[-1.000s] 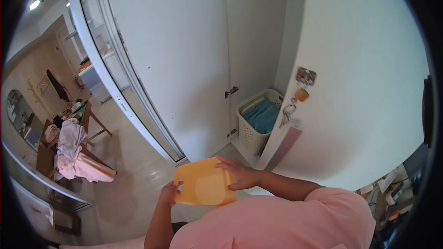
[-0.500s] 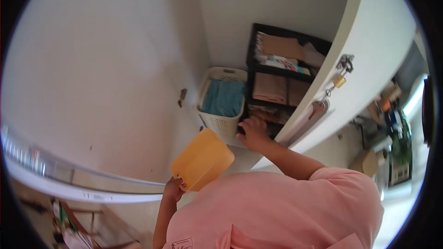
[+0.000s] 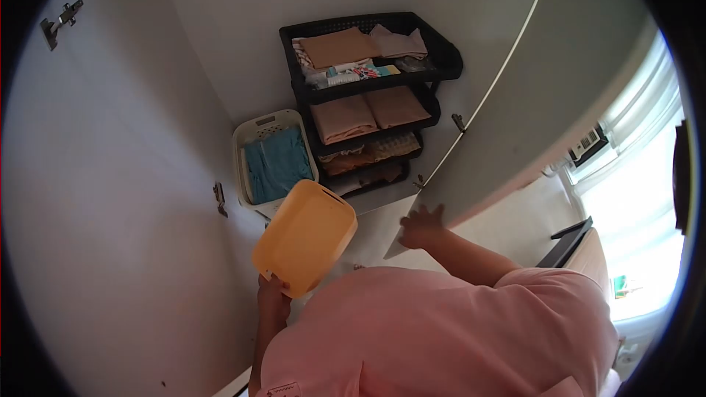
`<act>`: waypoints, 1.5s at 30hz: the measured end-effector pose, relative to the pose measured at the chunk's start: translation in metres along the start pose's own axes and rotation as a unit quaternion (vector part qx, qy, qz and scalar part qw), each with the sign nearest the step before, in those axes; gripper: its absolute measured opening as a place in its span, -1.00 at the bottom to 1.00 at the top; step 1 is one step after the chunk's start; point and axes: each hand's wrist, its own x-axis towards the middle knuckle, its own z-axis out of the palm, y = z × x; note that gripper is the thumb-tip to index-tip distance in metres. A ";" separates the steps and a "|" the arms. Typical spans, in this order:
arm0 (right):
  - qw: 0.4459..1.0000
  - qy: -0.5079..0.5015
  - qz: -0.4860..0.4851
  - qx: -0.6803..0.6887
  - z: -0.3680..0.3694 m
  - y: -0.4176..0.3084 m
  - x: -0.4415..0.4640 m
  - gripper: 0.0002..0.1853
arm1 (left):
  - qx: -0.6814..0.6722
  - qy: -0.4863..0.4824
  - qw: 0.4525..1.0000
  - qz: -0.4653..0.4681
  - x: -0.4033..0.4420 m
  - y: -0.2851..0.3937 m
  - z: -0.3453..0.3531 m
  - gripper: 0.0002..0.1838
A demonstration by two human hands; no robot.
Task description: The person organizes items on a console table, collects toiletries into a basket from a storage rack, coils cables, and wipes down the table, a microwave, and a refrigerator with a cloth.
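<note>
In the head view, the left hand (image 3: 273, 294), toward 7 o'clock and partly covered, grips the yellow tub (image 3: 305, 239) by its lower end. The tub, tilted, hides the near corner of the white basket (image 3: 238, 158). The right hand (image 3: 423, 228), at 4 o'clock, is blurred, its fingers splayed beside the cabinet door (image 3: 500, 132); whether they touch it, I cannot tell. The lowest tier's contents are dim.

At 9 to 10 o'clock the basket holds blue cloth (image 3: 278, 165); at 12 the black rack (image 3: 382, 83) carries folded cloths (image 3: 342, 46) on its tiers.

Half a second ago the door covered the rack's right side; now the rack shows across its width.
</note>
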 end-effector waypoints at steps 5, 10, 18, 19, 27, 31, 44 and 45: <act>0.993 -0.101 -0.025 0.051 -0.029 -0.008 0.042 -0.44 | 0.080 0.047 0.995 -0.023 -0.005 0.018 0.000 -0.31; 0.851 0.381 -0.200 0.302 -0.198 -0.041 0.123 -0.72 | 0.118 0.135 0.981 -0.079 0.007 0.045 0.022 -0.26; 0.928 0.243 -0.253 0.125 -0.305 0.021 0.284 -0.62 | 0.064 0.170 0.982 -0.046 0.099 0.089 0.088 -0.26; 0.932 0.224 -0.278 0.058 -0.309 0.020 0.291 -0.58 | 0.015 0.118 0.993 -0.025 0.118 0.087 0.087 -0.25; 0.918 0.137 -0.370 0.045 -0.327 0.027 0.304 -0.55 | -0.004 0.025 0.999 -0.033 0.175 0.113 0.158 -0.13; 0.844 0.218 -0.453 0.187 -0.333 0.044 0.282 -0.57 | 0.023 0.021 0.999 -0.012 0.188 0.117 0.176 -0.18; 0.824 0.200 -0.495 0.190 -0.258 -0.033 0.223 -0.71 | 0.102 -0.121 0.981 -0.114 0.242 0.137 0.190 -0.12; 0.786 0.226 -0.508 0.271 -0.267 -0.024 0.217 -0.73 | 0.107 -0.130 0.981 -0.093 0.237 0.141 0.197 -0.06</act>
